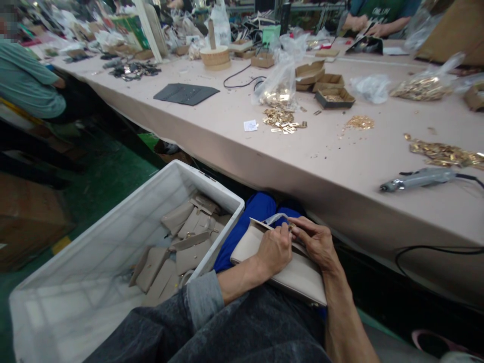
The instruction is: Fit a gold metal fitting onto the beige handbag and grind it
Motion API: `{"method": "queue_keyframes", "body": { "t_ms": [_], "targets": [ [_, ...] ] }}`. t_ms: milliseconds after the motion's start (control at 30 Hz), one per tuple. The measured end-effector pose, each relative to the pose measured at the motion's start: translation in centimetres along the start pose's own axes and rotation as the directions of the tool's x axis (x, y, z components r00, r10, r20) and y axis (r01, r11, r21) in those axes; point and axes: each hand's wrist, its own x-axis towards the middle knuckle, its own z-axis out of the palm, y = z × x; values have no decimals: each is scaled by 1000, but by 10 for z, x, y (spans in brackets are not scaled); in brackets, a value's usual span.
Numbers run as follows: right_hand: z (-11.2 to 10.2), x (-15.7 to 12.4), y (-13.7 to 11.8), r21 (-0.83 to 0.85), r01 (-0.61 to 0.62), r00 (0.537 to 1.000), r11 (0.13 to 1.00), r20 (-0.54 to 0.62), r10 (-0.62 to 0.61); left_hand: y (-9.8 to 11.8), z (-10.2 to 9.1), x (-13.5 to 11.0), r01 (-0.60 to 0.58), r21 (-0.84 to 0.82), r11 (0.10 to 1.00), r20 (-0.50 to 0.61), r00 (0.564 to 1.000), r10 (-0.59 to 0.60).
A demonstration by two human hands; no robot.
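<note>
A beige handbag (pixel 302 275) lies across my lap, over blue cloth (pixel 236 237). My left hand (pixel 275 250) is closed, its fingers curled at the bag's upper edge. From the other side my right hand (pixel 316 243) pinches a small gold metal piece (pixel 291 227) between thumb and forefinger, right by the left fingertips. The exact shape of that piece is hidden by the fingers. A strip of pale, translucent wrapping (pixel 275 218) sticks up just beyond the hands.
At my left stands a large white bin (pixel 94 201) with several beige bags (pixel 192 252). The table (pixel 227 131) ahead bears an electric screwdriver (pixel 419 179), gold plates (pixel 282 120), small gold parts (pixel 360 122) and open boxes (pixel 335 98). Co-workers (pixel 28 80) are at the far left and across the table.
</note>
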Motion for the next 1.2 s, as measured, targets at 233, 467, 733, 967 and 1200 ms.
{"method": "queue_keyframes", "body": {
  "t_ms": [233,467,733,967,1200],
  "targets": [
    [5,-6,1,-20,5,997,1000,-81,-6,6,2,-1,-13,186,982,61,998,1],
    [6,-8,-5,-111,28,997,993,-68,-36,11,-1,2,-35,260,965,157,988,-7],
    [3,-6,3,42,-77,996,996,-38,78,4,-1,4,-49,48,998,60,997,46],
    [0,-2,16,152,-94,996,984,15,93,3,-2,2,-44,-16,999,31,999,44],
    [1,-1,18,107,-98,995,989,11,98,4,0,3,-36,-2,999,42,998,36]
  ]
}}
